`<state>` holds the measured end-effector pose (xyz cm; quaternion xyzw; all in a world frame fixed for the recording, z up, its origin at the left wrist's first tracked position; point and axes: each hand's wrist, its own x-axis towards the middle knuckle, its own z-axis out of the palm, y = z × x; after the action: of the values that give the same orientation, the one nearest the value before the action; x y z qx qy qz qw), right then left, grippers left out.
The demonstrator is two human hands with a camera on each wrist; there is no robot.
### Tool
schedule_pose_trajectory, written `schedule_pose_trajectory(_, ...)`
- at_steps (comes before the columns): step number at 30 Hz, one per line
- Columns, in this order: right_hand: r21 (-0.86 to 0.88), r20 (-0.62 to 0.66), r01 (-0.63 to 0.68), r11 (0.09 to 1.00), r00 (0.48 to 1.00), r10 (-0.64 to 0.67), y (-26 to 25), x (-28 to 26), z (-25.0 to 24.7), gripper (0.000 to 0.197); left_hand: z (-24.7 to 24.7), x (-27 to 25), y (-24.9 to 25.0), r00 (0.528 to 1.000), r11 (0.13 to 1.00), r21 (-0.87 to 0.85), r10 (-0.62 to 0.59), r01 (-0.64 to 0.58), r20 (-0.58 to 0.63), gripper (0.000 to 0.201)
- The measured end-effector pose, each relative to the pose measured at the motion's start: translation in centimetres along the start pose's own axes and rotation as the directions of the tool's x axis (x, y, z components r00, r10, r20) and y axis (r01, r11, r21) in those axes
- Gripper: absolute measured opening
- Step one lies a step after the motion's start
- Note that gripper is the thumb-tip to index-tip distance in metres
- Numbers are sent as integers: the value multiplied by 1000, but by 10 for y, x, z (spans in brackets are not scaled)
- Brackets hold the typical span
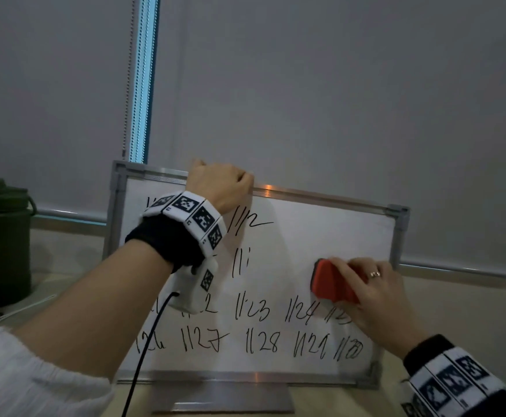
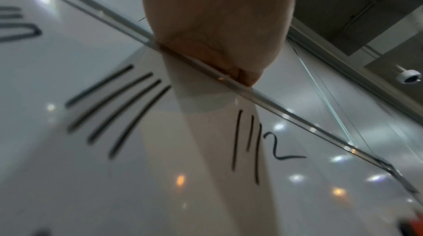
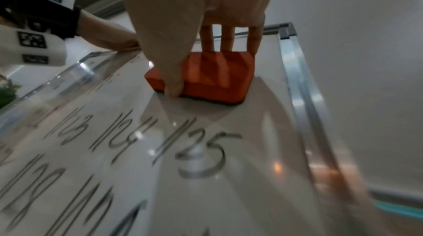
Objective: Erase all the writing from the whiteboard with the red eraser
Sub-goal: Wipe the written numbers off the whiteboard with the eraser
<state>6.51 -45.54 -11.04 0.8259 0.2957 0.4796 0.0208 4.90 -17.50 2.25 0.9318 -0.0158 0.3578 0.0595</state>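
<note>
A small whiteboard (image 1: 321,236) in a metal frame stands upright on the table. Black numbers (image 1: 260,341) fill its lower rows and left side, while the upper right area is wiped blank. My left hand (image 1: 220,183) grips the board's top edge (image 2: 128,22), fingers curled over the frame. My right hand (image 1: 375,291) holds the red eraser (image 1: 333,284) flat against the board at mid-right, thumb (image 3: 174,84) on its near side and fingers (image 3: 228,38) on the far side. The eraser (image 3: 206,77) sits just above the "1125" writing (image 3: 196,149).
A dark green jug (image 1: 0,242) stands at the left on the table. Grey roller blinds (image 1: 336,85) with a bead chain (image 1: 129,85) hang behind the board. A metal base plate (image 1: 224,397) supports the board at the front.
</note>
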Motion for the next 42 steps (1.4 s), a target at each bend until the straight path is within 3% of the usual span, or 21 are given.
schedule_pose_trajectory(3, 11, -69, -22, 1000, 997, 22, -4, 33, -8, 72, -11, 3, -4, 995, 998, -67, 2, 5, 98, 40)
schedule_pose_trajectory(9, 90, -128, -1, 996, 992, 13, -45, 100, -10, 72, -29, 6, -26, 973, 990, -1, -140, 143, 183, 45)
schedule_pose_trajectory(11, 87, -139, 80, 993, 988, -67, -70, 88, 2, 75, -29, 2, -32, 965, 983, -13, -178, 184, 194, 45)
schedule_pose_trajectory(14, 56, -74, 302, 952, 952, -298, -94, 54, 20, 82, -24, -4, -32, 968, 982, -20, -182, 188, 175, 46)
schedule_pose_trajectory(16, 27, -80, 339, 941, 939, -336, -88, 57, 21, 78, -21, -5, -31, 973, 983, -9, -177, 181, 149, 46)
schedule_pose_trajectory(19, 55, -182, 126, 991, 977, -114, -70, 87, 13, 71, -18, -4, -31, 976, 984, -17, -171, 175, 131, 47)
schedule_pose_trajectory(22, 137, -207, -54, 989, 975, 82, -65, 99, 15, 68, -15, -3, -32, 978, 982, -54, -172, 180, 119, 46)
schedule_pose_trajectory(23, 139, -200, -28, 990, 978, 56, -70, 94, 19, 66, -14, -3, -32, 978, 981, -64, -174, 182, 113, 45)
schedule_pose_trajectory(25, 97, -183, 147, 984, 975, -128, -82, 74, 28, 62, -16, -3, -33, 979, 980, -84, -173, 183, 106, 45)
schedule_pose_trajectory(28, 4, -127, 460, 888, 881, -456, -82, 63, 24, 57, -19, -3, -33, 976, 976, -103, -178, 191, 124, 45)
schedule_pose_trajectory(30, -41, -155, 452, 891, 878, -453, -73, 84, 15, 58, -21, -3, -32, 971, 972, -105, -193, 209, 140, 45)
schedule_pose_trajectory(33, 34, -228, 225, 974, 950, -212, -65, 120, 1, 69, -23, -4, -32, 968, 970, -110, -200, 217, 153, 45)
schedule_pose_trajectory(35, 90, -237, 135, 987, 965, -110, -74, 120, 3, 65, -25, -6, -31, 968, 970, -112, -198, 216, 154, 45)
schedule_pose_trajectory(37, 83, -230, 193, 978, 958, -169, -89, 99, 12, 61, -28, -9, -31, 968, 970, -114, -198, 216, 152, 44)
schedule_pose_trajectory(40, -8, -122, 471, 882, 875, -468, -98, 70, 19, 64, -30, -11, -30, 969, 971, -112, -193, 212, 156, 44)
schedule_pose_trajectory(42, -41, -103, 528, 848, 842, -529, -90, 83, 12, 64, -30, -13, -30, 969, 970, -115, -195, 213, 153, 44)
